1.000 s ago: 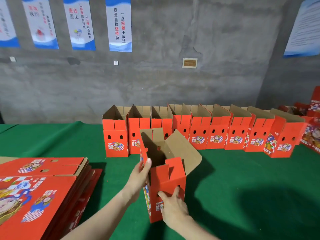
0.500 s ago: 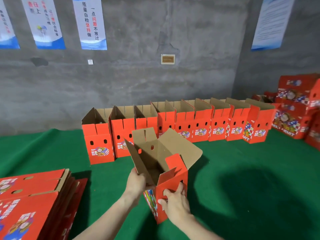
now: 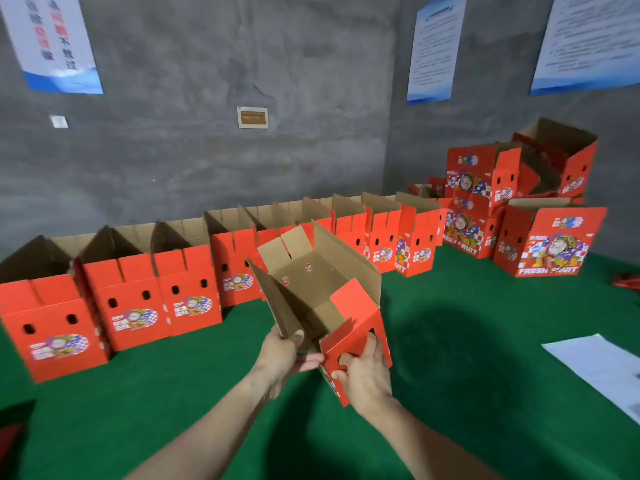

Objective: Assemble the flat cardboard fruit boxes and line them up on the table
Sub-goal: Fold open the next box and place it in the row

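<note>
I hold an opened red fruit box (image 3: 349, 306) in the air above the green table (image 3: 467, 358), tilted away from me with its brown flaps up. My left hand (image 3: 282, 355) grips its left side near the bottom. My right hand (image 3: 363, 374) grips the near red end, fingers hooked in its handle hole. Behind it a row of several assembled red boxes (image 3: 187, 299) stands along the wall, open tops up.
More red boxes (image 3: 540, 240) are piled at the back right corner, some marked FRESH FRUIT. A white sheet (image 3: 602, 368) lies on the table at the right. A red edge of flat boxes (image 3: 8, 441) shows at the far left.
The view has swung right, so the flat stack has nearly left the frame. The held box has tipped further away from me and moved right; both hands keep their grip.
</note>
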`<state>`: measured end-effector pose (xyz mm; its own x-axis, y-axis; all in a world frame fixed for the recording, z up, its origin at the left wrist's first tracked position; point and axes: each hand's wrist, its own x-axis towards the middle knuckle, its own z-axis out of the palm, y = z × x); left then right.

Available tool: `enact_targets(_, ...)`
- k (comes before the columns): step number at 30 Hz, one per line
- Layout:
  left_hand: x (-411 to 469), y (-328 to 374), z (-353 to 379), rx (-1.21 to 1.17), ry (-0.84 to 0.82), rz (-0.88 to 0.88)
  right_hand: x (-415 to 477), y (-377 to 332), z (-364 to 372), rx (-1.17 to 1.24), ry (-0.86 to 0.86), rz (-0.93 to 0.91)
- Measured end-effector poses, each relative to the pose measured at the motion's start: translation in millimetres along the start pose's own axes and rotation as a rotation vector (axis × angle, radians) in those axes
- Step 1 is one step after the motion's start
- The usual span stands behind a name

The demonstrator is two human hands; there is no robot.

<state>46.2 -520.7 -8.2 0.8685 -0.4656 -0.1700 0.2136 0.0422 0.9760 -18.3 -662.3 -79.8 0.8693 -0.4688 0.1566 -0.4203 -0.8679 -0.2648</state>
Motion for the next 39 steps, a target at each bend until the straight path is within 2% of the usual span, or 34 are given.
enact_targets(11, 117, 10, 215, 0.187, -0.134, 0.018, 107, 205, -45, 0.052, 0.083, 0.141)
enact_targets(16, 172, 19, 300, 0.246, -0.175, 0.03, 162, 282, -60, 0.178, 0.106, 0.19)
enact_targets(19, 199, 21, 332, 0.331, -0.216, 0.115, 190, 314, -58, 0.276, 0.112, 0.196)
enact_targets(22, 221, 21, 349, 0.525, -0.389, 0.258, 211, 331, -52, 0.374, 0.004, 0.259)
enact_targets(24, 235, 19, 356, 0.739, -0.446, 0.315, 222, 334, -45, 0.387, -0.077, 0.302)
enact_targets(27, 253, 14, 363, 1.039, -0.479, 0.318, 240, 330, -37, 0.378, 0.001, 0.353)
enact_targets(32, 266, 4, 362, 1.098, -0.474, 0.331, 265, 325, -27, 0.406, 0.152, 0.491)
enact_targets(39, 265, -7, 323, 1.06, -0.448, 0.312, 296, 307, -30, 0.736, 0.212, 0.751)
